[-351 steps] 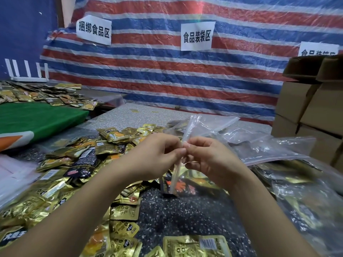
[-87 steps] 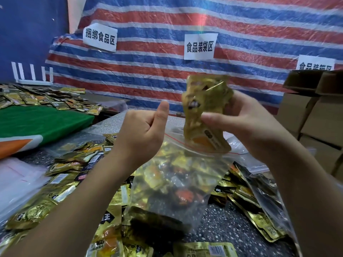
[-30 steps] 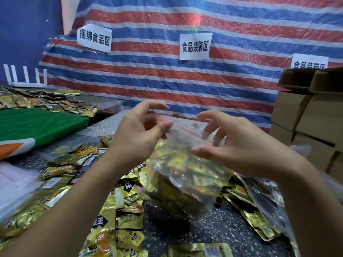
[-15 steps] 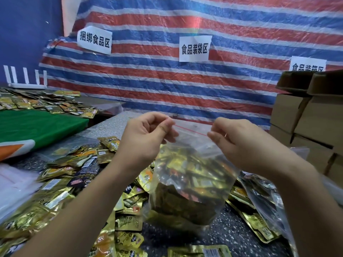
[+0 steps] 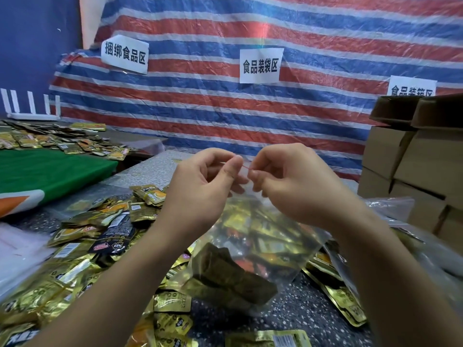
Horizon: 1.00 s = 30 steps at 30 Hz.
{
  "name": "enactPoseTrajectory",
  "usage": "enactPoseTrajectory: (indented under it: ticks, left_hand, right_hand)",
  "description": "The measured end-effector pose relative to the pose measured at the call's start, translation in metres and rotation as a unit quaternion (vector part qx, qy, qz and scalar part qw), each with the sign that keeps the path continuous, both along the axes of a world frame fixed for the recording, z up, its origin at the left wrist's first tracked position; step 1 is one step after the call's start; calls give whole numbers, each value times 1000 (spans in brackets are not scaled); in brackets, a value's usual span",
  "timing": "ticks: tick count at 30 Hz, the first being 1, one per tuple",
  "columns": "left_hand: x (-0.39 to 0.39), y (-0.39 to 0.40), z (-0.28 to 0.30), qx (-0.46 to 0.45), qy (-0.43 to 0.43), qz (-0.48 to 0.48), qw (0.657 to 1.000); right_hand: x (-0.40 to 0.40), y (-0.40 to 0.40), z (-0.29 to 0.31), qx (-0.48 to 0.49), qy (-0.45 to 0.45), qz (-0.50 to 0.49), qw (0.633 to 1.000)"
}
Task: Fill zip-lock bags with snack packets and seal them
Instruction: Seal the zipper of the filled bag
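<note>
A: What lies nearest, at the bottom of the frame?

B: Loose snack packets [image 5: 75, 246], gold and black, too many to count, spread over the speckled table [image 5: 300, 316] at the lower left and lower middle. Their print is too small to read. More packets lie at the lower right, partly under clear plastic.

A: And the hands?

B: There are two, both in the middle of the frame. The left hand [image 5: 200, 189] and the right hand [image 5: 288, 186] are almost touching. Each one pinches the top edge of one zip-lock bag [image 5: 250, 246] between thumb and fingers, right at the red seal line [image 5: 246, 167].

A: How does the bag hang?

B: Its long axis is nearly upright. The mouth points up toward the hands, and the full bottom points down, low over the table at the middle of the frame. I cannot tell if it touches. It is full of gold packets; I cannot count them.

A: What is further back?

B: At the left there is a green cloth [image 5: 50, 169], and behind it a second spread of packets [image 5: 62, 141]. At the right stand stacked cardboard boxes [image 5: 413, 166], the top ones with open flaps.

A: Any writing?

B: Yes, three white paper signs on the striped tarp [image 5: 250, 116]. The left sign [image 5: 124, 54] reads 捆绑食品区. The middle sign [image 5: 261, 65] reads 食品装袋区. The right sign [image 5: 412, 86] is half hidden by a box.
</note>
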State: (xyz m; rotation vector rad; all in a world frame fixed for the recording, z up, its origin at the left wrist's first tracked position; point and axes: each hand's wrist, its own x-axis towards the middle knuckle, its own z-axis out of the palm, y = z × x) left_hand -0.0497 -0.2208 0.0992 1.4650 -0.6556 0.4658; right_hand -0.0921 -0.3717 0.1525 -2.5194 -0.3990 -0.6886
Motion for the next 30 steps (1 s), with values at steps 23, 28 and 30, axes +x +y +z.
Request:
enactPoseTrajectory:
  ticks: [23, 28, 30]
  left_hand:
    - [-2, 0, 0, 42, -43, 25, 998]
    - [-3, 1, 1, 56, -57, 38, 996]
    - [-3, 1, 1, 63, -67, 45, 995]
  right_hand:
    - [-3, 4, 2, 32, 18, 8, 999]
    - [-1, 5, 2, 29, 7, 6, 1000]
    - [0, 5, 1, 22, -2, 0, 1000]
